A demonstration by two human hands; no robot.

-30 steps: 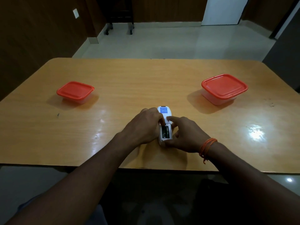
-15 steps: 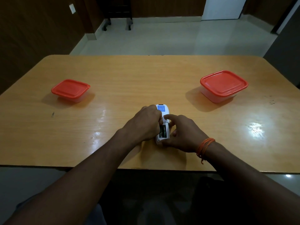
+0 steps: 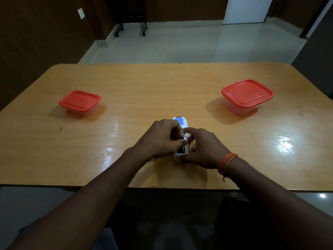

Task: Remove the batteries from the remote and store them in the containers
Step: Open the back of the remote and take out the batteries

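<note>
Remote [image 3: 180, 138] lies back-side up on the counter [image 3: 162, 91], near the front edge and roughly centred, long axis pointing away from the person. Battery bay is open and faces up, presumably so the cells can be lifted straight out.

Left hand [image 3: 162, 139]: grip pinched, thumb and forefinger closed on a small dark object at the far end of the bay, probably a battery [image 3: 184, 140] with one end raised. Whether it is fully free of the bay cannot be told; fingers hide the contact.

Right hand [image 3: 203, 148]: forefinger laid across the remote body just past the bay, thumb and remaining fingers curled against the near right side. Grip reads as a light clamp on the remote. Likely purpose: keep the casing from sliding or tipping while the left hand pulls.

Second cell: something dark shows in the near part of the bay, too small to identify.

Left container [image 3: 80, 102] and right container [image 3: 247, 95], both with red lids seated, stand well apart from the remote at either side. Judgement: extraction step in hand; lids must come off before any storing. Risk: a freed battery rolling on the glossy counter.
</note>
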